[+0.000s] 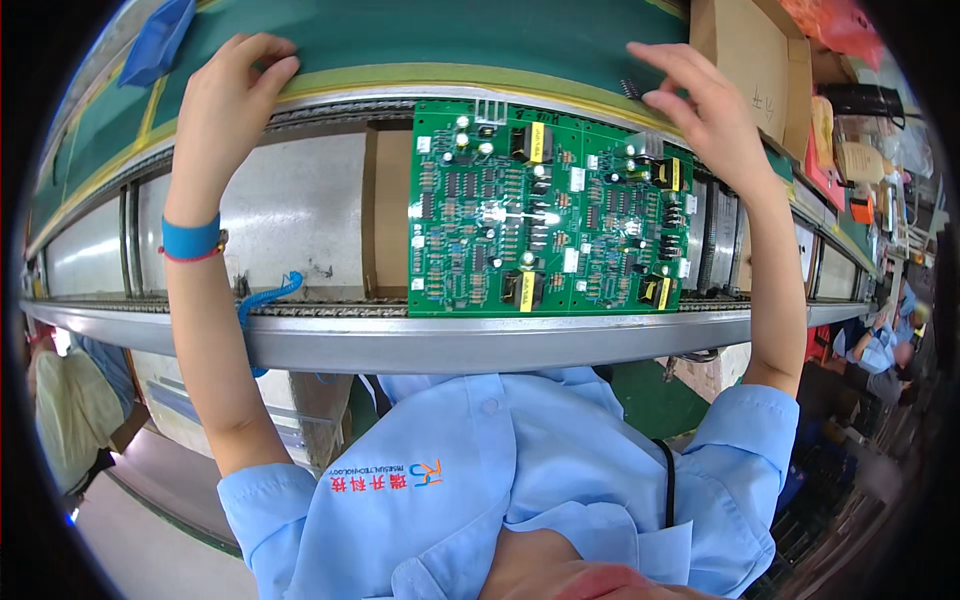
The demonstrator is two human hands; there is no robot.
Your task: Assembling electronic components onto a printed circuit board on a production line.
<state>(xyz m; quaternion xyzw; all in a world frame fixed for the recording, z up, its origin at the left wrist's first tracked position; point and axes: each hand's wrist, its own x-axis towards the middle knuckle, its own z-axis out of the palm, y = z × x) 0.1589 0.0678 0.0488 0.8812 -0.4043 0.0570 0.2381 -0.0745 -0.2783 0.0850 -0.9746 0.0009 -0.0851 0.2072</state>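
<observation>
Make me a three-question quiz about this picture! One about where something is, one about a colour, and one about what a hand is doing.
1. Where does the circuit board lie?
A. across the two conveyor rails
B. inside the cardboard box
C. on the floor

2. What colour is the wristband on the left hand's wrist?
A. red
B. blue
C. yellow

3. What is the right hand doing?
A. gripping the circuit board
B. reaching over the green shelf beyond the board, fingers spread
C. resting in a pocket

Answers:
1 A, the board spans the gap between the rails.
2 B, the band is plainly blue.
3 B, the hand is past the board's far edge and not on it.
</observation>
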